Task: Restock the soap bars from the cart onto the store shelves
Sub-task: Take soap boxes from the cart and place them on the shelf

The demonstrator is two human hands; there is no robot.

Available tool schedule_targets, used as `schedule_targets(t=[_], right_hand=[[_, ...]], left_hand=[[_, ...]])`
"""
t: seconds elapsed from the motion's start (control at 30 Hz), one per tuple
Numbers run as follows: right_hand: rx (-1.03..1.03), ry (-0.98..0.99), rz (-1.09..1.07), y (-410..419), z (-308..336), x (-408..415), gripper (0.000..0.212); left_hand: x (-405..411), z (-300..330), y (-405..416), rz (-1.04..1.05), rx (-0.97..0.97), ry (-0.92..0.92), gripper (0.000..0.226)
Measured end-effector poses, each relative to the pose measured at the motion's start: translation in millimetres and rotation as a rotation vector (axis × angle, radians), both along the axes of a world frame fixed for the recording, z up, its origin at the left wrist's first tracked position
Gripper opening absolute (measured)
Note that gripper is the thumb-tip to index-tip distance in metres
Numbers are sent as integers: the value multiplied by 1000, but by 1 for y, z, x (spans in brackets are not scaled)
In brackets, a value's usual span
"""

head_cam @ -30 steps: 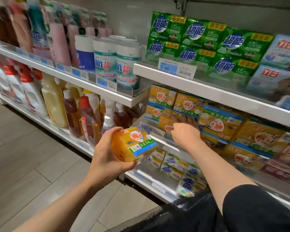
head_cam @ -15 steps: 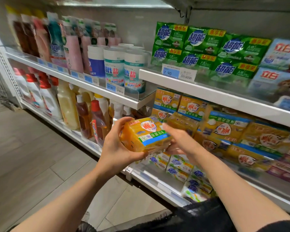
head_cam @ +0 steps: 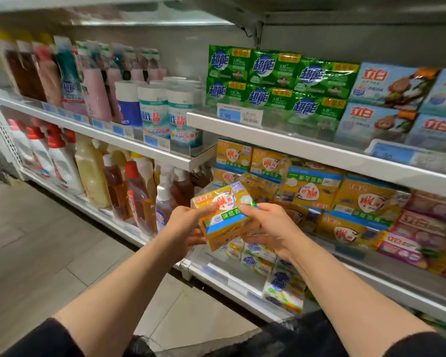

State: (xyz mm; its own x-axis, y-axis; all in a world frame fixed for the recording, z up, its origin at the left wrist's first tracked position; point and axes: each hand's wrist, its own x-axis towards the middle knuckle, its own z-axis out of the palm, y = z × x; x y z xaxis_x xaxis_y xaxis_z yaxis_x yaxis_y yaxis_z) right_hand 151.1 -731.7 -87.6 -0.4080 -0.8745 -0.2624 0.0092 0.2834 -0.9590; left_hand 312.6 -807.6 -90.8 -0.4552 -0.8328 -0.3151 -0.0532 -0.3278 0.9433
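Observation:
A yellow soap pack (head_cam: 227, 215) with a green and blue label is held in front of the middle shelf, tilted. My left hand (head_cam: 184, 228) grips its left end, thumb on top. My right hand (head_cam: 271, 228) grips its right side, fingers curled around it. Behind it, on the middle shelf (head_cam: 319, 153), stand stacked yellow soap packs (head_cam: 312, 189) of the same brand. The cart is not in view.
Green soap packs (head_cam: 271, 78) and blue ones (head_cam: 392, 99) fill the shelf above. Bottles of cleaner (head_cam: 119, 181) and white tubs (head_cam: 153, 112) line the shelves to the left. White soap packs (head_cam: 258, 258) lie on the bottom shelf. Grey tiled floor (head_cam: 36, 253) lies at left.
My right hand came back from the stacked yellow packs on the shelf and took hold of the pack's right side. My left hand lifted the pack toward the shelf.

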Motion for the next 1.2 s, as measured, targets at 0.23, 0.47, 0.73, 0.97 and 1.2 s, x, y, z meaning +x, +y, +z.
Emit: schedule_targets(t=[0.23, 0.47, 0.73, 0.97, 1.2], right_hand=[[14, 744, -330, 11, 6, -38, 28], [17, 886, -521, 18, 6, -55, 17], [-15, 892, -577, 20, 2, -74, 20], [-61, 921, -497, 20, -2, -83, 13], [-68, 928, -443, 24, -5, -84, 16]], left_hand=[[-20, -2, -40, 149, -333, 253, 30], [-48, 7, -96, -28, -439, 443, 72], [-71, 8, -125, -256, -289, 605, 91], [-111, -6, -125, -448, -385, 296, 75], [-114, -15, -135, -541, -432, -126, 46]])
